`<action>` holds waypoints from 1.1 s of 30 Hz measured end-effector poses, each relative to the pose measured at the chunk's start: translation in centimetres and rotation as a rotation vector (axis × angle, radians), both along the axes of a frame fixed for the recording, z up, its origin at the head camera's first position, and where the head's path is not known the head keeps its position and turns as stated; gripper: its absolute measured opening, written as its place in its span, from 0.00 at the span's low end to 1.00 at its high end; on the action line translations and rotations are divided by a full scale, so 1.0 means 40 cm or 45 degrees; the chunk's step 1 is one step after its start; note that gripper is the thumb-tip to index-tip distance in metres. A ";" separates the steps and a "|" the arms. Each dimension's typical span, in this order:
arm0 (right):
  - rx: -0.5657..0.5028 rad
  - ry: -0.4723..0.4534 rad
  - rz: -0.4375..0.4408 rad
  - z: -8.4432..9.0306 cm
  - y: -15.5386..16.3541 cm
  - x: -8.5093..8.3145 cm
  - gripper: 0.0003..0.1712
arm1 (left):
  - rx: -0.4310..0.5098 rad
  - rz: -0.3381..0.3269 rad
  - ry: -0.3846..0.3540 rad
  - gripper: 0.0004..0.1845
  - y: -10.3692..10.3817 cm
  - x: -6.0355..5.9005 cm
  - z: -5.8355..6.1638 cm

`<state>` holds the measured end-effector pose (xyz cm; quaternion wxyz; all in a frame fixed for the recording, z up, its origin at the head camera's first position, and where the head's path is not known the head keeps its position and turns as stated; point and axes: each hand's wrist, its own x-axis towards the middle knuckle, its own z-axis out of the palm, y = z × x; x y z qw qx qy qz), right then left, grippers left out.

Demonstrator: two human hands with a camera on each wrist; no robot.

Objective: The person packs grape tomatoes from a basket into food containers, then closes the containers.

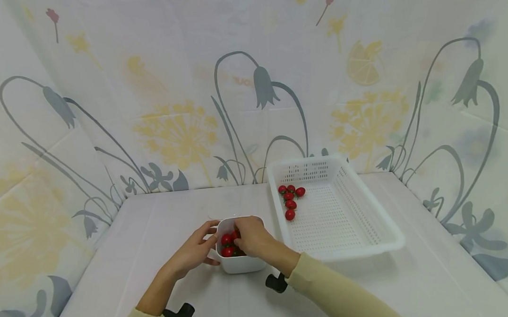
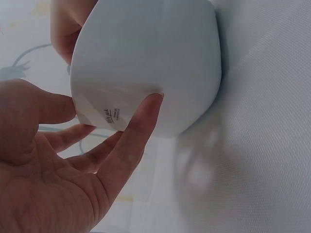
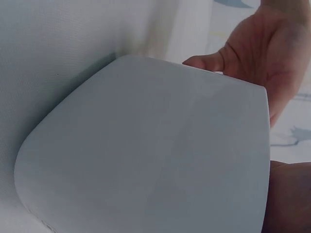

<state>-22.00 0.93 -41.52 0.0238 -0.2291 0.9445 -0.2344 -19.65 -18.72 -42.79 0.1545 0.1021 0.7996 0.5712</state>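
Note:
A small white square bowl (image 1: 241,263) stands on the table near me, with several red cherry tomatoes (image 1: 226,245) inside. My left hand (image 1: 200,248) rests against the bowl's left wall with fairly straight fingers, thumb up by the rim. The left wrist view shows those fingers (image 2: 138,126) lying on the bowl (image 2: 146,63). My right hand (image 1: 250,235) reaches into the bowl from the right, its fingertips bent down and pinching a tomato at the top; the grip itself is partly hidden. In the right wrist view the bowl (image 3: 146,145) fills the frame with the left hand (image 3: 262,63) behind it.
A white perforated basket (image 1: 346,216) sits to the right of the bowl, with several cherry tomatoes (image 1: 291,199) in its far left corner. A white cloth covers the table (image 1: 155,229). Floral curtains close in the back and both sides.

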 end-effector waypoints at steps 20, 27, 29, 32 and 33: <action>0.104 0.101 0.110 0.050 0.026 0.043 0.07 | -0.019 0.014 0.004 0.22 -0.006 0.003 0.000; 0.150 0.066 0.157 0.117 0.102 0.051 0.15 | -0.011 0.016 -0.003 0.22 -0.003 0.004 0.004; 0.163 0.068 0.154 0.131 0.129 0.048 0.16 | -0.008 0.009 -0.005 0.22 -0.001 0.005 0.005; 0.139 0.067 0.151 0.150 0.170 0.036 0.17 | -0.008 -0.006 -0.006 0.23 0.001 0.005 0.007; 0.129 0.076 0.157 0.156 0.183 0.030 0.17 | -0.007 -0.006 -0.004 0.22 0.001 0.005 0.009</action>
